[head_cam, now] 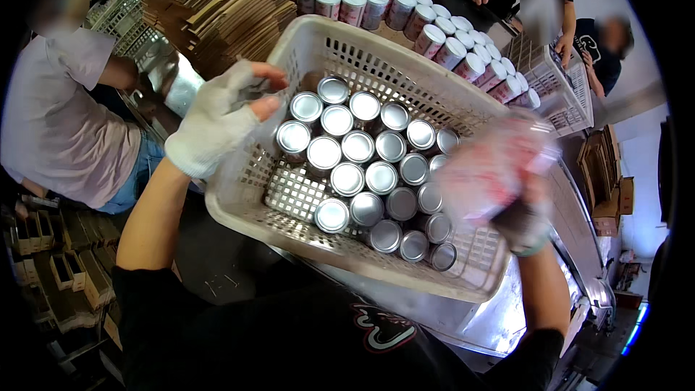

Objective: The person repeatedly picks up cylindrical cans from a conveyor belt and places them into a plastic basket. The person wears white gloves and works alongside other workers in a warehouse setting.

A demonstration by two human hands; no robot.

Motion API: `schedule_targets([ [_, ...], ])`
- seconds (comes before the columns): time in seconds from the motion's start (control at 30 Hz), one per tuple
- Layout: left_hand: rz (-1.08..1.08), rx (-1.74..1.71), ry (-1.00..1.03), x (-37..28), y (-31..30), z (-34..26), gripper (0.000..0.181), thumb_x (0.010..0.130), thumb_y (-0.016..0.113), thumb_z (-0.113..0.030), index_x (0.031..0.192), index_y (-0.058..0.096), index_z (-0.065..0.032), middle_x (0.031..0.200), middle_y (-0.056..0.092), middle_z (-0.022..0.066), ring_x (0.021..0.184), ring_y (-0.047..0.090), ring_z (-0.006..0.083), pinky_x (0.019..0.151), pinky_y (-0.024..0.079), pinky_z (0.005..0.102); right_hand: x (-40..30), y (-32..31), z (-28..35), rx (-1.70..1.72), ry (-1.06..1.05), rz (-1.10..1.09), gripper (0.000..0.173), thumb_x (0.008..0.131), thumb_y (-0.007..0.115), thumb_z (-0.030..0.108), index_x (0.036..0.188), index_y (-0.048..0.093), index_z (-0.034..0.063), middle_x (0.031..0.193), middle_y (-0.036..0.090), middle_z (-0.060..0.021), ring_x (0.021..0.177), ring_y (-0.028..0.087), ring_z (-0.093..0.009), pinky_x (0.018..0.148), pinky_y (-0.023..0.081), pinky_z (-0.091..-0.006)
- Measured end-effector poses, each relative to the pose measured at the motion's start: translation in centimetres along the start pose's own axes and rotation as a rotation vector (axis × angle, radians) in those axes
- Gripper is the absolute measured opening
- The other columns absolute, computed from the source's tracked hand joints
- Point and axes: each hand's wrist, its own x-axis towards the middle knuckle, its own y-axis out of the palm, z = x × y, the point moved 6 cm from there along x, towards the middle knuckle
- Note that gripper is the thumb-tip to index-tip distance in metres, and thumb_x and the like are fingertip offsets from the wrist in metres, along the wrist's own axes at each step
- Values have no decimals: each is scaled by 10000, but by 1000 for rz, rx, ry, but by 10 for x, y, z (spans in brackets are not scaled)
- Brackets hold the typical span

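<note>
A white perforated plastic basket point(380, 271) lies before me, holding many cans with bare metal ends up point(347, 178). My left hand point(222, 114), in a white fingerless work glove, is over the basket's left wall with its fingers apart and nothing between them. My right hand point(524, 217), gloved too, is above the basket's right end. It grips a blurred bundle of red-and-white printed clear plastic point(488, 168); whether it is film or wrapped cans cannot be told. That bundle hides some of the cans beneath.
Rows of printed cans with white lids point(429, 38) stand behind the basket. Stacked flattened cardboard point(217, 5) is at the back left. A person point(70, 119) is at the left; others are at the upper right by another white basket point(564, 87). Metal table surface point(461, 315) shows below.
</note>
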Motion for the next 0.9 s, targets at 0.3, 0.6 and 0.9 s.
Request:
schedule_targets([
  [0.3, -172, -17, -67, -59, -63, 51, 289, 868, 611, -111, 1138, 583, -12, 1121, 632, 97, 1023, 577, 169, 880, 430, 286, 119, 120, -193, -975, -127, 649, 751, 665, 811, 168, 1307, 428, 94, 1083, 631, -167, 1070, 611, -323, 915, 488, -381],
  [0.6, -160, -136, -5, -4, -38, 60, 814, 772, 758, -334, 1411, 354, -33, 1388, 424, 157, 1299, 416, 274, 1079, 337, 432, 138, 145, -106, -1147, 50, 1006, 565, 795, 694, 130, 1325, 505, 79, 1194, 603, -182, 1141, 575, -321, 957, 472, -394],
  [0.9, -49, -579, -303, 17, 9, 94, 726, 770, 661, -97, 1438, 391, -5, 1312, 541, 93, 1174, 522, 178, 1019, 400, 297, 50, -117, 96, -2075, -589, -875, 595, 741, 802, 320, 1147, 593, -61, 1008, 662, -231, 981, 635, -374, 877, 494, -460],
])
